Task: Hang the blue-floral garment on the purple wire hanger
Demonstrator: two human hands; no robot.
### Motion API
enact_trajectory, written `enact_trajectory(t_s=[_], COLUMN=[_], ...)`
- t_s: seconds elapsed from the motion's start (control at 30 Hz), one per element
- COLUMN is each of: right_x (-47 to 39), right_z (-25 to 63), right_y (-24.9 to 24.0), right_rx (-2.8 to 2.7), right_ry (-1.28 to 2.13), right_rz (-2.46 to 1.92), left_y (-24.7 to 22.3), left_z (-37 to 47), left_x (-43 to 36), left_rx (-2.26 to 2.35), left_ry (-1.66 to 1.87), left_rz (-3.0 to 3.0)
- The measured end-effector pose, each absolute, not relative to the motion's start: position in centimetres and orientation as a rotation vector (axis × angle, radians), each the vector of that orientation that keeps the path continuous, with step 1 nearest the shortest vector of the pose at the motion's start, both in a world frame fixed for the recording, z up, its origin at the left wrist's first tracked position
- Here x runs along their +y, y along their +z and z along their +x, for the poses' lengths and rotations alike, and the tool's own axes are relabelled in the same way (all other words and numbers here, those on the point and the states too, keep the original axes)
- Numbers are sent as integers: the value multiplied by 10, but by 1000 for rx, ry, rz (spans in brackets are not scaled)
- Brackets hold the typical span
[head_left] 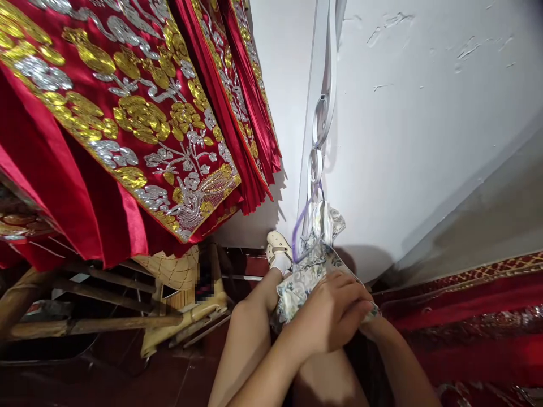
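A piece of floral-printed white cloth (297, 288) with ruffled edges lies over my lap, and its upper part is gathered near the wall. My left hand (339, 302) is closed over this cloth, with the fingers bent and pointing right. Beneath it, my right hand (368, 317) reaches in from the lower right, most of its fingers hidden by the left. A bit of the print shows beside the right wrist. Above the gathered cloth hangs a white strap (314, 164), looped and knotted. A purple cord (299, 234) curves down beside the gathers.
Red garments with gold and silver sequin embroidery (144, 118) hang at upper left. Below them stands a bamboo chair (106, 325) with a woven straw hat (172, 268). A white wall (403, 141) rises ahead. Red embroidered fabric (466, 305) lies at right. One cream clog (278, 246) shows on my foot.
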State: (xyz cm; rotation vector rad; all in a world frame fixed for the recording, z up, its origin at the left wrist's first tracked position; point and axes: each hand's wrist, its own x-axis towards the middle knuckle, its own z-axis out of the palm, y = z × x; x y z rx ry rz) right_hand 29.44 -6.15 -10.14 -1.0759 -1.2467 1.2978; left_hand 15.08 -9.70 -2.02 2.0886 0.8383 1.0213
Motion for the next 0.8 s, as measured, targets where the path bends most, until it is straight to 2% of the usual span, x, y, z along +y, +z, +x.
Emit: enact_trajectory(t_s=[0.1,0.17,0.27,0.33,0.43,0.53,0.7,0.8], right_x=[-73,-83,-96,-102,-104,-97,-82,-80], right_z=[291,287,286,289,301,312,305,297], right_y=[-117,-120,-107,-87,-48,-10,33,49], right_rx=[-1100,-994,-875,-908,-1215,-1480,-1974,-2234], right_ry=[1378,1568,1866,1927,1933,1976,2113,2142], right_rz=[-1047,-1052,-1042,-1039,-1024,-986,-781,-578], left_y=[-27,-30,-37,-46,-63,-68,-33,-13], left_z=[146,139,127,119,110,105,100,93], left_x=[-85,-73,-55,-50,-57,-77,-98,-99], left_rx=[869,927,935,829,708,680,624,581], left_ry=[970,974,946,952,993,852,862,734], left_rz=[2226,2262,2265,2228,2045,1822,1796,1875])
